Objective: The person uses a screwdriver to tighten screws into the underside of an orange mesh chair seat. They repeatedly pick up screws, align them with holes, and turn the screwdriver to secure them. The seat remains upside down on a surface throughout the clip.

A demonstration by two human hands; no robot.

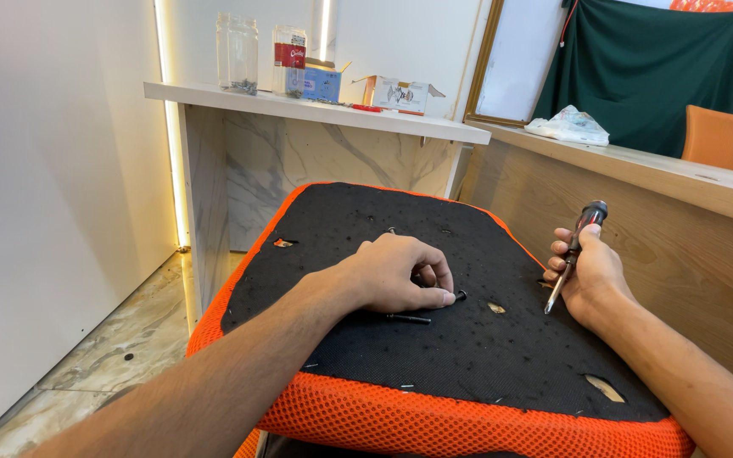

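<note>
An upturned chair seat (434,356) lies in front of me, black fabric underside up, orange mesh around its edge. My left hand (396,273) rests on the middle of the black fabric, fingertips pinched on a small dark screw (460,295). Just below that hand lies a long black screw (409,318). My right hand (587,271) sits at the seat's right edge, closed around a screwdriver (575,253) with a black and red handle, its metal shaft pointing down. Several small holes show in the fabric, one of them (495,307) beside the pinched screw.
Behind the seat stands a marble-fronted counter (316,110) bearing glass jars (237,53) and small cardboard boxes (399,93). A wooden desk (638,170) runs along the right, carrying a plastic bag (568,125). An orange chair back (727,140) and dark green cloth (655,68) lie beyond. Marble floor is at left.
</note>
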